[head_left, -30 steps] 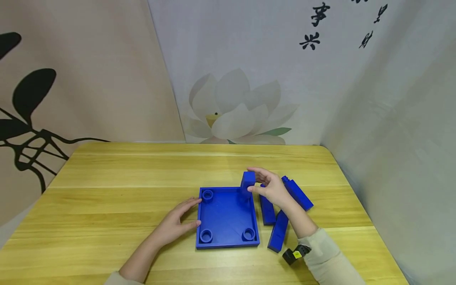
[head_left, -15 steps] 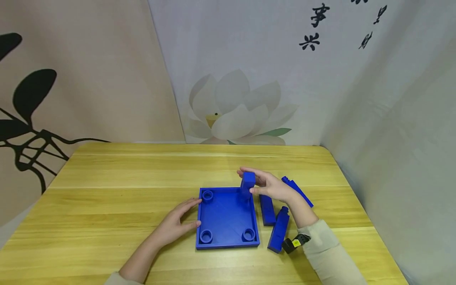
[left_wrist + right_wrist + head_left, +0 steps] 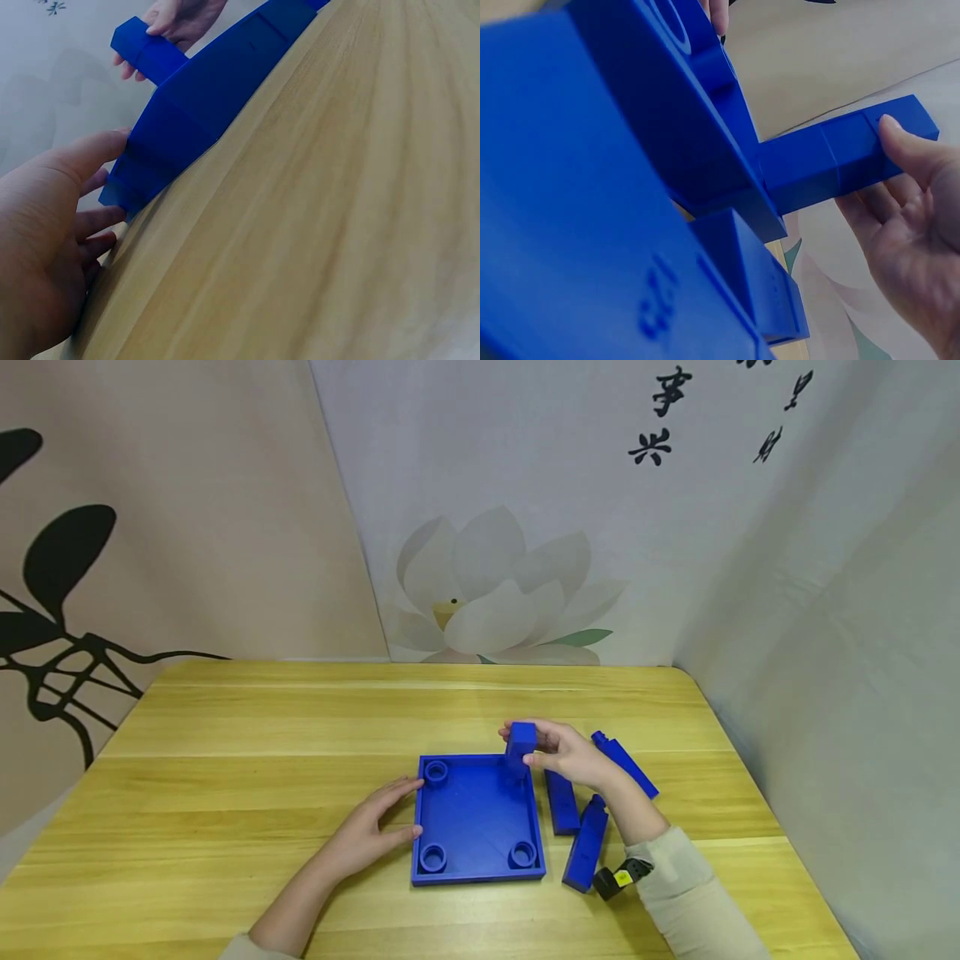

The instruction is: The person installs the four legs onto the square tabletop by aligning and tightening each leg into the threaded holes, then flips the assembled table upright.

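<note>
1. Right of centre in the head view, the right hand (image 3: 576, 757) grips an upright blue post (image 3: 519, 748) at the upper-right corner of the blue tray (image 3: 480, 823).
2. Lower left of centre, the left hand (image 3: 369, 827), fingers apart, touches the tray's left rim.
3. Right of the tray, loose blue posts (image 3: 587, 852) lie on the table (image 3: 262, 752).

I have a yellow-brown wood-grain tabletop (image 3: 262, 752), rounded at its far right corner. Flat on it lies a square blue tray (image 3: 480, 818). To the tray's right I count three blue bars: an inner bar (image 3: 562, 806) just beside it, a near bar (image 3: 587, 852) possibly touching the inner bar, and a slanted far bar (image 3: 632, 768).
</note>
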Tool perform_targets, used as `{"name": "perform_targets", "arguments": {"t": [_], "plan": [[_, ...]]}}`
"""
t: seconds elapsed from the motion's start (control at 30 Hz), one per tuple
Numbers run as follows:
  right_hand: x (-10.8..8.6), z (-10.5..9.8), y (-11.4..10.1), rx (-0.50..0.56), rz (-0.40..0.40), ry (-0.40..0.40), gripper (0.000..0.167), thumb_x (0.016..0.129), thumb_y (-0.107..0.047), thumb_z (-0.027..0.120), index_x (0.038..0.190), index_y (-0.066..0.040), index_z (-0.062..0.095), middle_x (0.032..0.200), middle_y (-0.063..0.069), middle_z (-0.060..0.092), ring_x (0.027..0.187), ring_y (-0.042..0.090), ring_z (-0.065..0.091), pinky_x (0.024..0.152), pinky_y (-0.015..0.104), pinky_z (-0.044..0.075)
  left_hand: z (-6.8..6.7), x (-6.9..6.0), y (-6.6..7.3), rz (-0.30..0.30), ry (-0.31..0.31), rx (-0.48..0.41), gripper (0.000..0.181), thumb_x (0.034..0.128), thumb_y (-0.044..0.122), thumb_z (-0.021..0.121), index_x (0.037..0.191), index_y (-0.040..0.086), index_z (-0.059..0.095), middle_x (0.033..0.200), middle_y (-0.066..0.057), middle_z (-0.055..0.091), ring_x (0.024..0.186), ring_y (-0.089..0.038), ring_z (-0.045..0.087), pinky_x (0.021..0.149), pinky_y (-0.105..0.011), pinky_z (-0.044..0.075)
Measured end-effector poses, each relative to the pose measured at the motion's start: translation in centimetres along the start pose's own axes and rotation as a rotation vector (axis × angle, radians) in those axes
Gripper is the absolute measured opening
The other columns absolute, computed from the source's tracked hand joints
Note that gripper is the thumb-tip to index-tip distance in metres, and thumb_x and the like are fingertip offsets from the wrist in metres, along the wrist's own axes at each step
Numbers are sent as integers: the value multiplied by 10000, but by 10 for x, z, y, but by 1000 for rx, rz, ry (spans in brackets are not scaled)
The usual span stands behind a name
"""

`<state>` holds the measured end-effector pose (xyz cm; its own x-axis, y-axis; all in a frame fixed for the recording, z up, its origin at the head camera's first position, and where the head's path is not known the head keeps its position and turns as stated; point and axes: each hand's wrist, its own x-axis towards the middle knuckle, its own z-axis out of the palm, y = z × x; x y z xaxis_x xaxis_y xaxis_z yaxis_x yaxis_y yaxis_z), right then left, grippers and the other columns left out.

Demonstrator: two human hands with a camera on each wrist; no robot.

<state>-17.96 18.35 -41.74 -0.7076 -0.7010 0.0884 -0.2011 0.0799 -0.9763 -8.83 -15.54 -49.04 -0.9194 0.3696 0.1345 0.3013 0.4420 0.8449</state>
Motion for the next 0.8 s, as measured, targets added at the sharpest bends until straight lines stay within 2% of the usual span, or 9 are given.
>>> {"name": "perform_targets", "arguments": {"t": [0.23, 0.47, 0.7, 0.8], "plan": [[-1, 4, 4, -16, -25, 44, 469, 942, 24, 557, 1395, 25, 439, 1377, 208, 490, 1277, 295, 457, 983, 335, 432, 0, 0, 3, -1, -13, -11, 652, 842, 337, 739, 1414, 156, 484, 1463, -225, 367, 1348, -425, 293, 1044, -634, 226], [-2, 8, 7, -31, -84, 70, 456, 945, 55, 531, 1388, 56, 426, 1371, 230, 486, 1279, 316, 451, 996, 332, 418, -2, 1, 5, -3, -18, -26, 674, 821, 306, 763, 1409, 128, 487, 1462, -237, 361, 1351, -428, 283, 1052, -623, 224], [-2, 10, 6, -103, -63, 107, 446, 949, 20, 545, 1387, -5, 461, 1363, 147, 523, 1271, 241, 469, 1000, 322, 412, -1, 1, 4, 2, -16, -25, 675, 814, 273, 773, 1407, 121, 489, 1457, -242, 365, 1350, -429, 285, 1052, -620, 228], [-2, 10, 6, -101, -67, 104, 449, 952, 18, 540, 1392, -4, 453, 1370, 172, 510, 1273, 257, 465, 999, 331, 414, -2, 1, 4, 0, -15, -24, 678, 811, 279, 775, 1406, 122, 490, 1456, -240, 367, 1348, -429, 290, 1051, -620, 230]]}}
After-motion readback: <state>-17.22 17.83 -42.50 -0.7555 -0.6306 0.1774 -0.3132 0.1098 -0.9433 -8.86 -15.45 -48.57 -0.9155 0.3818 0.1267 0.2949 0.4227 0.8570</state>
